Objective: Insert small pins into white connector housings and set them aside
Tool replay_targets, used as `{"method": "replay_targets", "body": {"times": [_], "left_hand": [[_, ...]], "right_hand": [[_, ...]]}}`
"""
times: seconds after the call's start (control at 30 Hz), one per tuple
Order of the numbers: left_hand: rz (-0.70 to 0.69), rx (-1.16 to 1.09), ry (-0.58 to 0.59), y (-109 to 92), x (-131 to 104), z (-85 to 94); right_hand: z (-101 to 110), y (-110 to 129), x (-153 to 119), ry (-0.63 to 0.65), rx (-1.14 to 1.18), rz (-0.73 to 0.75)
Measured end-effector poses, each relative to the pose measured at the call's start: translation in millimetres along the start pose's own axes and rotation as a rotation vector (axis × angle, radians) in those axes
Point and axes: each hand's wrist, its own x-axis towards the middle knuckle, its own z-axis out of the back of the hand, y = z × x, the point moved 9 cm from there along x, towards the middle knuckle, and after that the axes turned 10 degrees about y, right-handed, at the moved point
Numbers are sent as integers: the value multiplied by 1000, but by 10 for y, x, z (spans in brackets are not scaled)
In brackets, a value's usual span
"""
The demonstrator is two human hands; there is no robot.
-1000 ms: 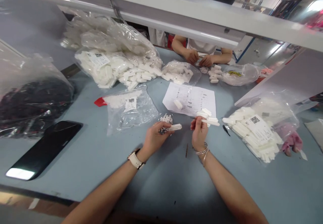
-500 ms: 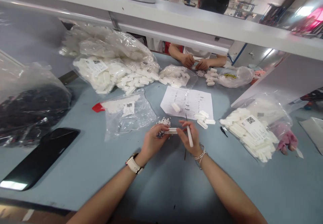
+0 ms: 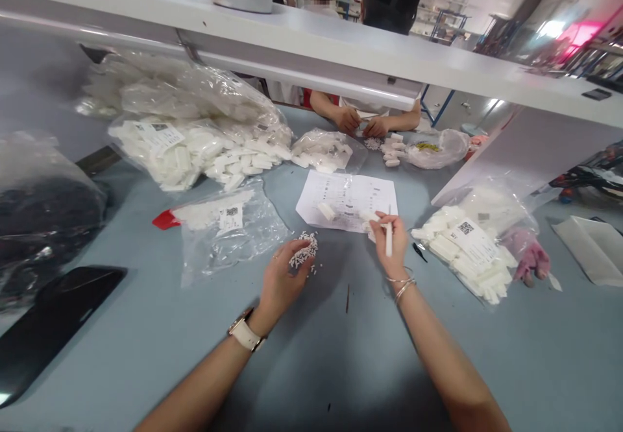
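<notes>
My left hand [image 3: 283, 279] has its thumb and fingers apart beside a pile of tiny white pieces [image 3: 306, 248]. Nothing shows in its grip. My right hand [image 3: 393, 242] is closed around a slim white-handled tool [image 3: 389, 240] with a thin tip pointing away from me. Its fingertips reach white oblong plastic parts [image 3: 368, 216] at the lower right of a printed sheet [image 3: 311, 192]. Whether they pinch one of these parts is hidden. Another white part [image 3: 326, 211] lies alone on the sheet.
Clear bags of white parts lie at the back left [image 3: 170, 153] and right [image 3: 467, 244]. A flatter bag [image 3: 228, 237] with a red scoop-like piece [image 3: 166, 220] is left. A black panel [image 3: 63, 322] lies near left. Across the table, a co-worker's hands [image 3: 363, 122] work below a shelf [image 3: 311, 33].
My hands have parted; the white part held between them has left my left hand. The right hand moved to the parts on the sheet, keeping the tool. The camera view has shifted.
</notes>
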Motion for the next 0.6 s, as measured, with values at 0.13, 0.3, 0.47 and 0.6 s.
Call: {"method": "replay_targets", "body": {"times": [0.13,0.3,0.47,0.6], "left_hand": [[-28,39,-5,-50,7,1],[-44,48,4,-81,3,-3],[-31,32,30,-70,6,-25],[-52,10,8,-79,2,-11]], "right_hand": [[534,-79,211,-179,-314,-5],[611,-315,289,-87,-483,-72],[536,-259,277,-52,-481,7],[427,-32,215,-63,-450,76]]}}
